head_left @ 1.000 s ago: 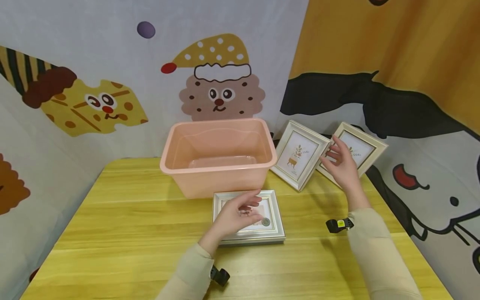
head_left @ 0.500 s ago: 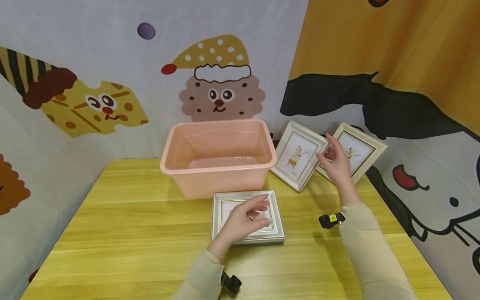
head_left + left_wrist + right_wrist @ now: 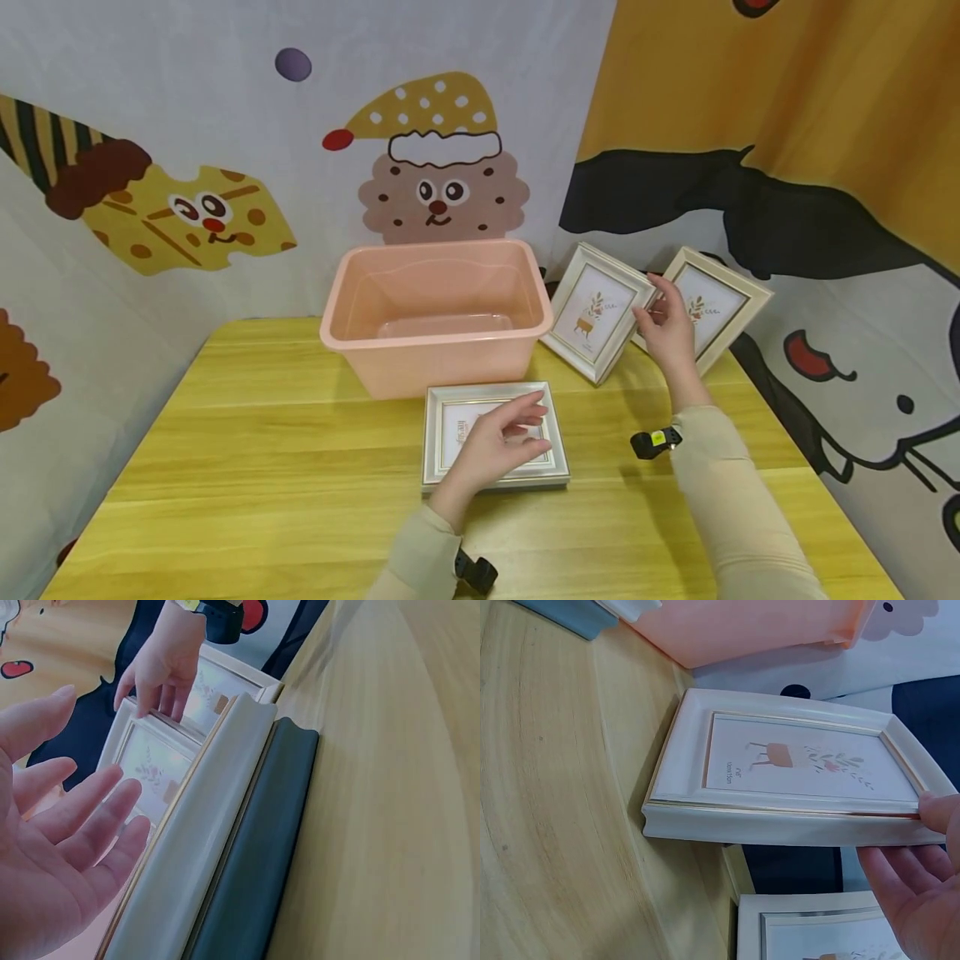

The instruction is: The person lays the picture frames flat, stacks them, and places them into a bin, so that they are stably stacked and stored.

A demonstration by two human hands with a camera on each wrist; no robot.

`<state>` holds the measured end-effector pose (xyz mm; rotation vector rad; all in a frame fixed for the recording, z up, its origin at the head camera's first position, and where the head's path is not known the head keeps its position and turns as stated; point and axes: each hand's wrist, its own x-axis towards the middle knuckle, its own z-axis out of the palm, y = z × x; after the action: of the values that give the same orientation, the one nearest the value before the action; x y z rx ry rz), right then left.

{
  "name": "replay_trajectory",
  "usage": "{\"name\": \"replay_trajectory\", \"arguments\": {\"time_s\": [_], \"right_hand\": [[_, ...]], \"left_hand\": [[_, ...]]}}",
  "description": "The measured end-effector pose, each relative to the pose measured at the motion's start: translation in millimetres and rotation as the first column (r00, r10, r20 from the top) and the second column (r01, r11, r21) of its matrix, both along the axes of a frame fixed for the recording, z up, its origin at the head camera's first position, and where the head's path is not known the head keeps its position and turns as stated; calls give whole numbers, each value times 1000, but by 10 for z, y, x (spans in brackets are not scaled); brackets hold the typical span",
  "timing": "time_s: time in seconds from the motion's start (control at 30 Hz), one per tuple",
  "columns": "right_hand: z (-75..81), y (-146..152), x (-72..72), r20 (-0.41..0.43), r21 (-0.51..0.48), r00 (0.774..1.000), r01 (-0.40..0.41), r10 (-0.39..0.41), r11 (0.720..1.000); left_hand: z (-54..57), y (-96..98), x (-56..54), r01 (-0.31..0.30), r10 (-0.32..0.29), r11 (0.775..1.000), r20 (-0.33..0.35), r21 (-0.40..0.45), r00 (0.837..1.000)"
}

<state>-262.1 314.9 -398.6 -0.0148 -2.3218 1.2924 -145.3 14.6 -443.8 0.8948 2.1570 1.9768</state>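
Note:
My right hand (image 3: pixel 670 329) grips the upper right edge of a white picture frame (image 3: pixel 596 312) that leans at the back right. In the right wrist view its thumb lies on the front rim and the fingers curl behind. A cream picture frame (image 3: pixel 720 333) leans behind that hand, partly covered by it. My left hand (image 3: pixel 491 450) is over a picture frame with a silvery-white border (image 3: pixel 433 442) lying flat, its fingers loosely spread and holding nothing. From the left wrist, a dark blue-green frame (image 3: pixel 262 840) shows beneath the flat one.
A pink plastic bin (image 3: pixel 442 367) stands at the table's back, behind the flat frames and left of the leaning ones. The wooden table (image 3: pixel 262 467) reaches a cartoon-print curtain (image 3: pixel 262 100) at the back and sides.
My left hand has moved right across the flat frames. The right hand has shifted slightly left, its thumb and fingers now at the white picture frame's edge.

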Motion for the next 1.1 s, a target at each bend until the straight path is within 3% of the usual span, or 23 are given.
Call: {"name": "replay_trajectory", "arguments": {"time_s": [0.17,0.2,0.33,0.63,0.9,1.1], "right_hand": [[-2,-4,80,9,9,999,32,-32,999],[-4,-4,106,12,3,999,39,-39,999],[-7,9,210,23,-53,998,63,-62,997],[-25,100,429,3,-195,999,52,-52,979],[-17,199,627,4,-187,996,87,-88,978],[-6,289,770,16,-201,995,104,-103,974]], "left_hand": [[-3,42,-11,-1,1,1000,-3,-10,1000],[-42,53,-34,-3,3,1000,0,-13,1000],[-24,89,-49,-13,13,1000,17,-14,1000],[84,119,-88,-15,15,1000,-9,-11,1000],[170,136,-124,-32,30,999,-42,-36,999],[260,175,-165,-37,32,998,-109,-52,994]]}}
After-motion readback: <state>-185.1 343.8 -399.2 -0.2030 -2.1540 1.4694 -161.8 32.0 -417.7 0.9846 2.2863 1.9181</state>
